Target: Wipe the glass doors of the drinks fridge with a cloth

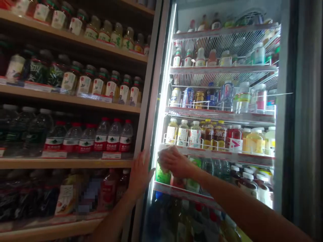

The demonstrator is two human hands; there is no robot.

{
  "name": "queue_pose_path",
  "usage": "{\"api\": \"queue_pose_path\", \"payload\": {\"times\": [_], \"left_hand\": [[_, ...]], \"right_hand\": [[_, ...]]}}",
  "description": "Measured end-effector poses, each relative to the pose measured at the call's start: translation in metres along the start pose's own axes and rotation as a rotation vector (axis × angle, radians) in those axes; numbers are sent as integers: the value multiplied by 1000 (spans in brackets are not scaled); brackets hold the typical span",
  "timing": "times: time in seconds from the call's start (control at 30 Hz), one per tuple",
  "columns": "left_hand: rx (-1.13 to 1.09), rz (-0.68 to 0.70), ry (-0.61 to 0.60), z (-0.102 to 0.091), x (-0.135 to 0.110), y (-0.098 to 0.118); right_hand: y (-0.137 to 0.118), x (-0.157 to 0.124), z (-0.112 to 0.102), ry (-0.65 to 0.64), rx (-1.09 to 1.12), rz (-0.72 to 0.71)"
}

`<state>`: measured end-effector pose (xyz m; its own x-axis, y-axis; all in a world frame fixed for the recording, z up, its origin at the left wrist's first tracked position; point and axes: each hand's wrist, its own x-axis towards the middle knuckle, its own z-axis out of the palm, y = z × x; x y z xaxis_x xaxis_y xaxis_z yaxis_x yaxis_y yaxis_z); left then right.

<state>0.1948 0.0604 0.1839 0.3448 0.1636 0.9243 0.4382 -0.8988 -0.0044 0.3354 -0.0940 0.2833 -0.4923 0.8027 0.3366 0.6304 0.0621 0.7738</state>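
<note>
My left hand (140,173) lies flat with fingers spread against the left frame (148,111) of a lit drinks fridge. My right hand (173,161) reaches inside the fridge, fingers curled over a pale cloth (163,155) pressed on the front rail of a wire shelf (217,155). Just below that hand stand green bottles (161,175). Above the rail is a row of bottled teas and juices (202,133).
Wooden shelves (70,163) to the left carry rows of water bottles (101,137) and tea bottles (101,84). Higher fridge shelves hold cans (188,97) and small bottles (200,57). A dark panel (305,117) borders the fridge on the right.
</note>
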Motion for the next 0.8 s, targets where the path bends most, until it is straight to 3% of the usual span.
{"api": "queue_pose_path", "payload": {"times": [0.13,0.17,0.2,0.3,0.37,0.43,0.53,0.57,0.6,0.7,0.73,0.8], "left_hand": [[44,-26,24,0,-4,-15],[48,-31,32,0,-5,-17],[51,-32,39,-1,-6,-18],[52,-2,40,-5,-9,-22],[53,25,29,-9,-10,-26],[58,26,23,-12,-8,-27],[40,-10,25,-14,0,-19],[26,-21,25,-14,3,-14],[9,-21,20,-13,6,-8],[-49,6,-8,-11,12,11],[-67,9,-16,-10,13,16],[-99,-4,-28,-8,16,26]], "right_hand": [[30,34,-16,127,-62,486],[29,38,-15,135,-62,530],[22,39,-10,122,-45,495],[-22,21,14,14,56,122],[-41,8,25,-26,104,-39],[-37,3,22,-14,99,9],[-10,2,6,68,12,348],[-4,0,2,81,-11,398],[-1,-5,-1,76,-19,376],[-2,-30,-7,-5,18,88],[0,-38,-11,-21,19,53],[14,-51,-22,8,-29,185]]}}
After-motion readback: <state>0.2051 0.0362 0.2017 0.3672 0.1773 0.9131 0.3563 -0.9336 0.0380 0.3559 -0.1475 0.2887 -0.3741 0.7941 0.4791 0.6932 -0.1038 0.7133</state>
